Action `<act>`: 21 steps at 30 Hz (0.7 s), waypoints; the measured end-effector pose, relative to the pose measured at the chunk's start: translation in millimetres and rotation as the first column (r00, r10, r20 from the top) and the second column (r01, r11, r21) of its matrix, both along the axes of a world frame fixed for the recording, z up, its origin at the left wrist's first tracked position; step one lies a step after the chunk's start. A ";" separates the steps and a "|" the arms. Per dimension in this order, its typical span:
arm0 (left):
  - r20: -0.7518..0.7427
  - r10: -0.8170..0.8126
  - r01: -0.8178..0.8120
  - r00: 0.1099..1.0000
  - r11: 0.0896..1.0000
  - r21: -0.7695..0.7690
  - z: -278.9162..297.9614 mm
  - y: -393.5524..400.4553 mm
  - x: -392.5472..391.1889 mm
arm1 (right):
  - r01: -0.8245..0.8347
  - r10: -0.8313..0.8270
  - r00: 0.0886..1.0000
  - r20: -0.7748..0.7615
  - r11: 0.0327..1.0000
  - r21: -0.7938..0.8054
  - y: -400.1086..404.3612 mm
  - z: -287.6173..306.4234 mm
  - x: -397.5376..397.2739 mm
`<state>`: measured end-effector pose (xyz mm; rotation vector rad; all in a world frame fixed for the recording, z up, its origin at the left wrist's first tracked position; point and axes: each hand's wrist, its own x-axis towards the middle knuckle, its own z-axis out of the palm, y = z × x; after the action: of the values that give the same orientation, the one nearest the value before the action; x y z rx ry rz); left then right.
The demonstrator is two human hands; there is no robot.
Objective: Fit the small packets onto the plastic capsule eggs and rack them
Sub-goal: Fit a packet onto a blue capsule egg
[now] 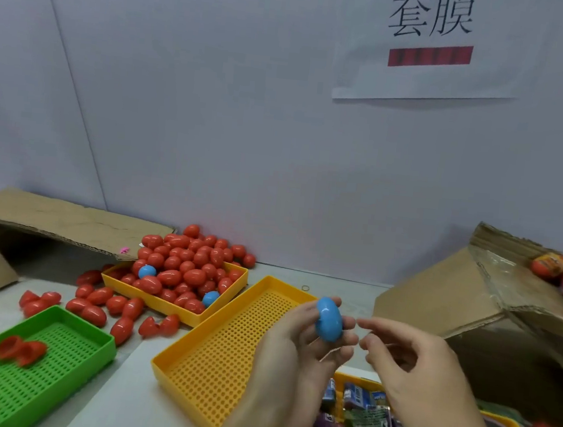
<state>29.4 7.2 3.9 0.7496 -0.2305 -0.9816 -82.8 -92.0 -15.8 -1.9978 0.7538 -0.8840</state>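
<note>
Packets (364, 424) half hidden beneath hands, lower edge cut off.

Three blue eggs (329, 319) show. Red eggs (183, 267) are too many to count. There are four trays: two empty-looking yellow-orange ones (222, 348), one green (16, 384), one holding packets (366, 424). Two cardboard boxes (454, 299). Two hands (294, 349).
</note>
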 end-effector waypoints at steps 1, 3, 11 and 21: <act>0.047 0.019 -0.020 0.999 1.000 0.019 -3.1 -1.2 2.3 | -0.003 0.003 1.000 0.009 1.000 -0.013 2.0 0.8 1.3; 0.112 0.053 -0.057 0.992 0.998 0.035 -6.6 -3.6 8.4 | -0.012 0.012 1.000 0.022 0.999 -0.041 6.8 2.8 3.8; 0.275 0.087 -0.078 0.958 0.996 -0.044 -13.2 -9.6 6.0 | -0.044 0.058 0.992 0.114 0.991 -0.123 23.2 12.1 9.8; 0.644 0.121 -0.157 0.756 0.988 -0.002 -14.3 -9.4 2.0 | -0.113 0.084 0.979 0.188 0.982 0.152 14.8 4.5 15.2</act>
<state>31.3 -2.2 -10.5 1.1259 -0.7426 -0.5535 -67.7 -77.1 -11.3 -1.7699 0.5985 -0.9021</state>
